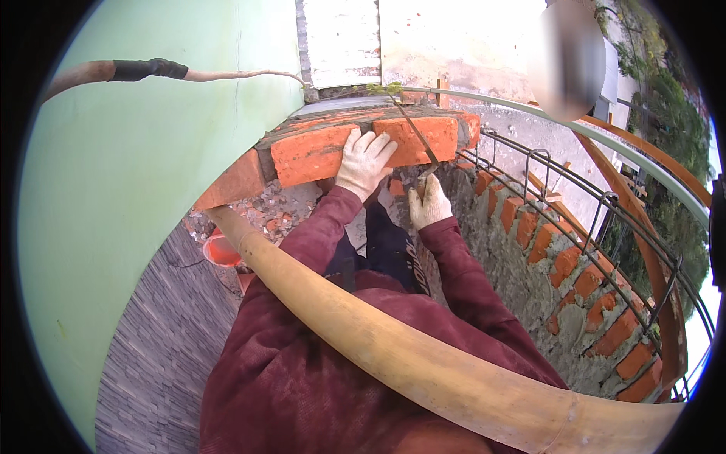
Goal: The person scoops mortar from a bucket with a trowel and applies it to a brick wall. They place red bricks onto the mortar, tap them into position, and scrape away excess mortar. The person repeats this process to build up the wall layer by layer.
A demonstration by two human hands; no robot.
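Both my hands wear pale knitted work gloves. My left hand (365, 160) lies against the front of a low brick wall, its fingers spread where two bricks meet. One is the left orange brick (311, 154), the other the right orange brick (418, 141). Grey mortar (325, 121) shows along the wall top and in the joints. My right hand (429, 203) is closed round the handle of a trowel (414, 130). Its thin blade, seen nearly edge-on, slants up across the right brick's face to the wall top. Most of the handle is hidden in my glove.
A thick bamboo pole (393, 356) crosses in front of my body. Tied steel rebar (597, 200) runs along the rough brick wall (575, 280) at right. A green wall (151, 151) stands at left, with an orange bucket (221, 250) and brick rubble (272, 212) below.
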